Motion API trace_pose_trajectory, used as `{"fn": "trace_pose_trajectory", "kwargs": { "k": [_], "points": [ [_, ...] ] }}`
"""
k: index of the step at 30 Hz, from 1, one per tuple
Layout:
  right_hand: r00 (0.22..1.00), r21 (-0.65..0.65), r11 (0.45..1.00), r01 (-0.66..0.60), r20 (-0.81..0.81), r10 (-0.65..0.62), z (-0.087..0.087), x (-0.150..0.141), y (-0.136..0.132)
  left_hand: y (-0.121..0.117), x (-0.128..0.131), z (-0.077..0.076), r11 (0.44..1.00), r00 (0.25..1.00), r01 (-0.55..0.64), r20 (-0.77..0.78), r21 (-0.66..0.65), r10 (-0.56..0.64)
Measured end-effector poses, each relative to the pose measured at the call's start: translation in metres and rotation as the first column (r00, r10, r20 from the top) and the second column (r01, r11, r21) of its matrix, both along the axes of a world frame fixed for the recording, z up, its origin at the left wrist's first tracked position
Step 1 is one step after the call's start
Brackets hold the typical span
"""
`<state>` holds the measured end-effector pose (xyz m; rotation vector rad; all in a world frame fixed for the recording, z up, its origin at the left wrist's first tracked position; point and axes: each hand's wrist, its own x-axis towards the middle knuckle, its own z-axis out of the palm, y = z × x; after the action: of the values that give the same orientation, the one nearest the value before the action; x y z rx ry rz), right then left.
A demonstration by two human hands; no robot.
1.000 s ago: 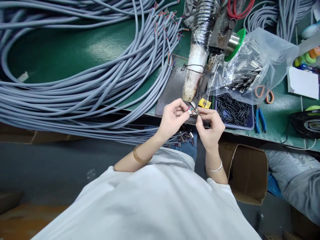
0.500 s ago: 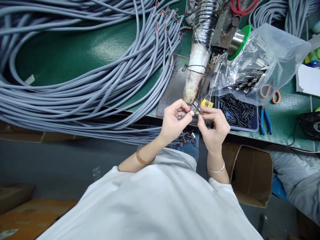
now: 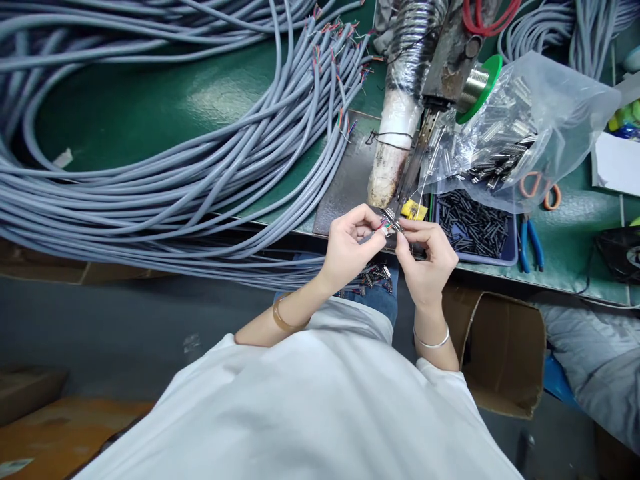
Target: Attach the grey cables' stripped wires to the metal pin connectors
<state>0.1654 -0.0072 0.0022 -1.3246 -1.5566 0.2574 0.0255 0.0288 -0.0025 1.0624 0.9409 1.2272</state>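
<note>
My left hand (image 3: 350, 243) pinches the coloured wires (image 3: 386, 228) at a cable's end between thumb and fingers. Opposite it, my right hand (image 3: 427, 253) is closed on a small metal connector (image 3: 392, 219) that meets those wires. Both hands are at the bench's front edge, right under the tip of the soldering iron (image 3: 411, 160), which is clamped pointing down. A white, scorched duct nozzle (image 3: 390, 163) hangs just left of the iron. Fingers hide part of the wires and the connector. Finished-looking connectors with wires (image 3: 375, 277) hang over my lap.
Bundled grey cables (image 3: 200, 180) spread over the left of the green bench. On the right are a solder spool (image 3: 480, 89), a plastic bag of connectors (image 3: 525, 133), a tray of black pieces (image 3: 473, 223), blue-handled pliers (image 3: 530, 245) and orange-handled scissors (image 3: 552, 197). A cardboard box (image 3: 505, 353) stands below.
The wires and connector have shifted slightly down between my fingers, and the right fingers have edged a little lower. Both hands keep their pinch.
</note>
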Motion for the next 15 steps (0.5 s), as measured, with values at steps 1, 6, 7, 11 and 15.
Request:
{"fn": "trace_pose_trajectory", "kwargs": {
  "k": [1,6,7,11,15],
  "points": [
    [1.000,-0.002,1.000,0.001,0.001,-0.001,0.000,0.000,0.000,0.000,0.000,0.000,1.000,1.000,-0.005,-0.003,0.000,0.005],
    [0.999,0.015,1.000,0.018,0.044,-0.019,0.002,0.000,0.003,0.001,0.002,0.001,1.000,0.999,-0.023,-0.025,0.016,0.024],
    [0.999,0.022,1.000,0.022,0.047,-0.023,0.003,0.000,0.003,0.001,0.002,0.001,0.999,0.999,-0.029,-0.032,0.023,0.030],
    [0.999,0.050,0.998,0.026,0.036,-0.028,0.009,-0.002,0.003,0.000,0.002,0.004,0.998,0.998,-0.045,-0.051,0.052,0.048],
    [0.998,0.059,0.998,0.021,0.059,-0.025,0.011,-0.002,0.003,0.000,0.001,0.006,0.998,0.998,-0.038,-0.040,0.059,0.040]
  ]
}}
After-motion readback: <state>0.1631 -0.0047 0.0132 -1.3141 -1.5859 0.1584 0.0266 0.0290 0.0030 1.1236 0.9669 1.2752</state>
